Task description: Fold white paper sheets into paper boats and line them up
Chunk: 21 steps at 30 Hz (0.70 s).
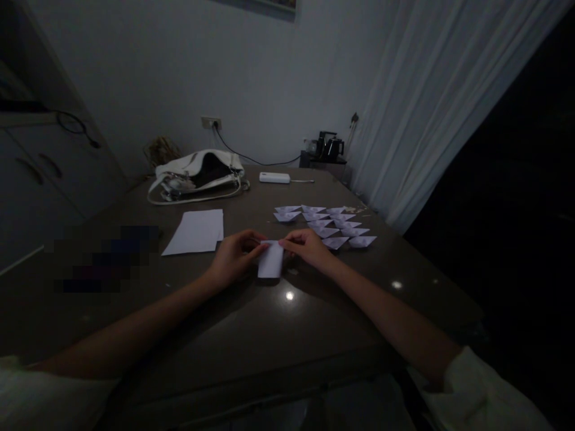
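A folded white sheet of paper (271,262) lies on the dark table (251,335) in front of me. My left hand (234,256) pinches its upper left corner with curled fingers. My right hand (305,245) presses and pinches the upper right corner. Just beyond my right hand sit several small folded paper boats (326,224) in rows.
A stack of plain white paper (196,231) lies to the left. A white handbag (197,175) and a white power bank (274,177) rest at the far edge. A kettle (330,145) stands by the curtain (431,102). A cabinet (40,173) is on the left.
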Each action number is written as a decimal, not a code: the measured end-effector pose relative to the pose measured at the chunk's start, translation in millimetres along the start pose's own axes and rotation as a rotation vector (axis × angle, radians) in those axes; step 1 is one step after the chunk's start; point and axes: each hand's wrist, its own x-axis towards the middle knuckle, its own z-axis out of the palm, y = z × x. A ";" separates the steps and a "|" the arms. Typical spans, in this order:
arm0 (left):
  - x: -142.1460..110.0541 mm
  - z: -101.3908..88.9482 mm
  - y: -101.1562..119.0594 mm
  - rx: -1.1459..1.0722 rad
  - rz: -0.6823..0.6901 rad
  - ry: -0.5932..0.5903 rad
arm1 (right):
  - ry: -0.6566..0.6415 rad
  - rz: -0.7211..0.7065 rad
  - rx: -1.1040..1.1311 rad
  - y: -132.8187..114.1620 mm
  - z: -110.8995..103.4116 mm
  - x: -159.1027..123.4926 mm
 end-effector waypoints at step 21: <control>5.2 -5.4 -8.2 0.589 0.209 -0.275 | 0.043 -0.034 -0.836 -16.9 12.9 -15.3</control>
